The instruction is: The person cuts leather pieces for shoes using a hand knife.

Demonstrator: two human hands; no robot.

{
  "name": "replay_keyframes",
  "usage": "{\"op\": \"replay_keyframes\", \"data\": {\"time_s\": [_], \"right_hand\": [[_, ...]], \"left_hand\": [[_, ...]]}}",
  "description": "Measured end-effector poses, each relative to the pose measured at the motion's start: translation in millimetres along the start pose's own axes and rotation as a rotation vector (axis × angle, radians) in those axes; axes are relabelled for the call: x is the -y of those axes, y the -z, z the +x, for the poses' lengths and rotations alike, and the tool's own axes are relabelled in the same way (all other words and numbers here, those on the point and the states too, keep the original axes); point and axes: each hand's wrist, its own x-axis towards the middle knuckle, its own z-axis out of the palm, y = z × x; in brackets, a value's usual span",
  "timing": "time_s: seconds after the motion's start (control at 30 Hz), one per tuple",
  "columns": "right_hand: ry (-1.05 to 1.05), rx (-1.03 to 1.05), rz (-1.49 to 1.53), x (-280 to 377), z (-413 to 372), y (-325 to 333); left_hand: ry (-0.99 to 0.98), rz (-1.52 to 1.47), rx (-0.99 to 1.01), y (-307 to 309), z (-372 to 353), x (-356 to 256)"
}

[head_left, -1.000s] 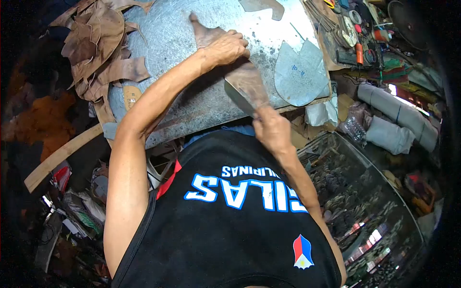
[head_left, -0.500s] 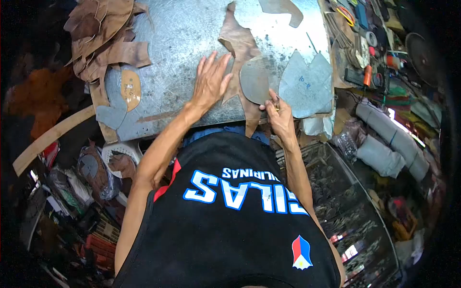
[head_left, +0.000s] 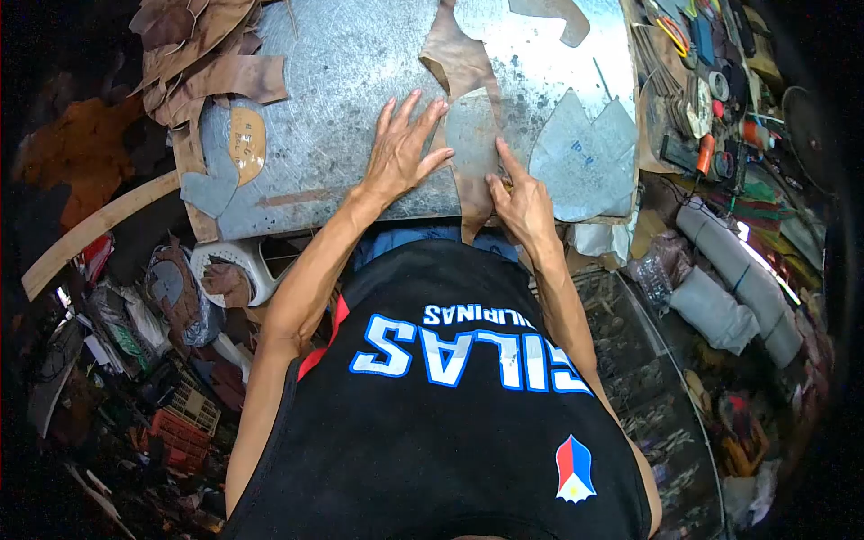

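Note:
A grey flat pattern piece lies over a long, irregular strip of brown leather on the metal-topped table. My left hand rests flat with fingers spread, its fingertips beside the left edge of the grey piece and the leather. On the other side, my right hand has its index finger stretched along the right edge of the piece and its thumb apart near the lower right edge. Its other fingers are curled and partly hidden. A larger grey pointed pattern piece with pen marks lies just to the right.
Brown leather scraps pile up at the table's left, near a tan marked pattern. Another grey piece lies at the far edge. Tools and an orange-handled item crowd the right side. A white stool stands below left.
The grey pattern piece has shifted and turned on the leather, its outline now narrower and straighter. My right hand has straightened its index finger along the edge. My left hand stays spread.

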Motion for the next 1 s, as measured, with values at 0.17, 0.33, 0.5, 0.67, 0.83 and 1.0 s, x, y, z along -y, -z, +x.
{"op": "replay_keyframes", "data": {"time_s": [0.17, 0.33, 0.5, 0.67, 0.83, 1.0], "right_hand": [[0.016, 0.058, 0.073, -15.4, -5.0, -0.1], [0.151, -0.074, 0.043, -24.0, -4.3, -8.4], [0.055, -0.048, 0.039, -21.3, -2.4, -9.4], [0.018, -0.019, 0.02, -14.0, -2.5, -3.8], [-0.032, 0.027, 0.006, -11.7, -2.1, -3.0], [-0.085, 0.062, 0.015, -5.2, -2.0, 1.3]], "left_hand": [[-0.003, 0.03, 0.018, 3.6, 1.6, -1.1], [-0.008, 0.02, 0.015, 2.8, 0.2, 0.8], [0.013, 0.025, 0.029, 6.0, 3.3, -3.4], [0.012, 0.041, 0.01, 4.9, 2.5, -2.5], [0.012, 0.006, -0.004, 3.3, -0.4, -1.2], [0.003, 0.006, 0.002, 3.7, 0.0, -0.9]]}}
